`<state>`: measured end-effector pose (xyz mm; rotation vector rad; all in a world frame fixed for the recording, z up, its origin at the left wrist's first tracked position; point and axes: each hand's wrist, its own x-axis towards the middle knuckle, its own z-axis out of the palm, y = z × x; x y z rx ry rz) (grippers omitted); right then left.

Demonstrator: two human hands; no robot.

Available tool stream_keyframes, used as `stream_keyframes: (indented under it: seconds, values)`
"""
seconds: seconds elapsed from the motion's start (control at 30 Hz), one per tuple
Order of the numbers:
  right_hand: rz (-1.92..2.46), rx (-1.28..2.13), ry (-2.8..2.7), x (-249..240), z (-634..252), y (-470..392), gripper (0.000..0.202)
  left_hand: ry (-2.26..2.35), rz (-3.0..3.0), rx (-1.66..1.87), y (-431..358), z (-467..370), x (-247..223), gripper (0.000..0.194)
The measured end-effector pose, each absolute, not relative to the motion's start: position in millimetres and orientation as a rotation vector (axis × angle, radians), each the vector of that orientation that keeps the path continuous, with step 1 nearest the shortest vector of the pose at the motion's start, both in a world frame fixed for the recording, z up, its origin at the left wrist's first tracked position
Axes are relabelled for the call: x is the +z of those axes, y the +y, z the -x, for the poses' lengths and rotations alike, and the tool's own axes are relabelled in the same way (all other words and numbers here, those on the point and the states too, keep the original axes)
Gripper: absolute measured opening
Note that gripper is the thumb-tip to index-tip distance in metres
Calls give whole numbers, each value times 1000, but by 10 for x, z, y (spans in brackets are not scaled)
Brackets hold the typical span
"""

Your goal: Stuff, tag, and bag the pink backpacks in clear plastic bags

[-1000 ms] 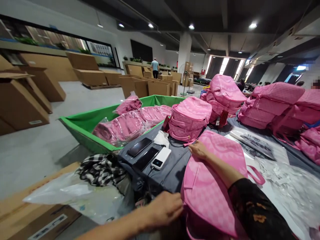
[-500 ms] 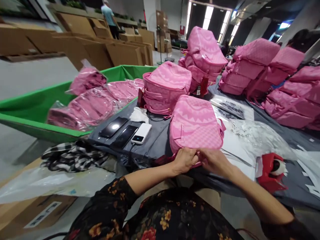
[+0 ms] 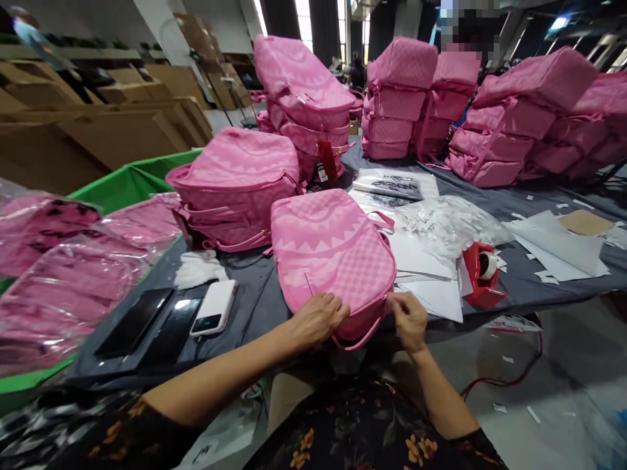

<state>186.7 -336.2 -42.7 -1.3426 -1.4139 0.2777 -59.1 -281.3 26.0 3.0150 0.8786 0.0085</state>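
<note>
A pink backpack (image 3: 333, 251) with a checked and zigzag pattern lies flat on the dark-covered table, its near end towards me. My left hand (image 3: 321, 316) rests on its near left edge, fingers curled over the rim and gripping it. At the near right corner, my right hand (image 3: 409, 320) pinches the backpack's zipper line; the small pull itself is hidden by the fingertips. A loop handle (image 3: 360, 339) hangs off the near end between the hands. Behind to the left sits another pink backpack (image 3: 235, 189).
Left: a green bin (image 3: 142, 173) with bagged pink backpacks, two dark phones and a white power bank (image 3: 214, 307). Right: white sheets, clear plastic bags (image 3: 450, 225) and a red tape dispenser (image 3: 482, 277). Pink backpack stacks (image 3: 399, 98) line the back.
My right hand has moved right, away from the left hand, along the backpack's near edge to its corner. The left hand now lies over the near left edge. The view has swung right.
</note>
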Motion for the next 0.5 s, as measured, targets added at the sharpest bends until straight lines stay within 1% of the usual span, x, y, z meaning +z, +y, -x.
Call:
stream_keyframes:
  seconds: [0.1, 0.23, 0.33, 0.4, 0.43, 0.5]
  values:
    - [1395, 259, -1249, -328, -2142, -2964, 27, 770, -3120, 69, -3068, 778, 124, 11]
    - [1418, 206, -1345, -124, -2149, -2061, 33, 619, -3115, 257, -3249, 958, 12, 15]
    - [1615, 333, -1492, -52, -2024, -1473, 30, 817, -2945, 282, -3054, 999, 92, 30]
    - [1723, 442, -1504, -107, -2000, -1354, 21, 1006, -2877, 278, -2921, 975, 158, 37]
    - [1724, 445, -1495, -165, -2013, -1411, 18, 1040, -2868, 283, -2900, 945, 174, 39]
    - [1637, 343, -1488, -333, -2072, -1754, 18, 980, -2879, 315, -2975, 839, 153, 39]
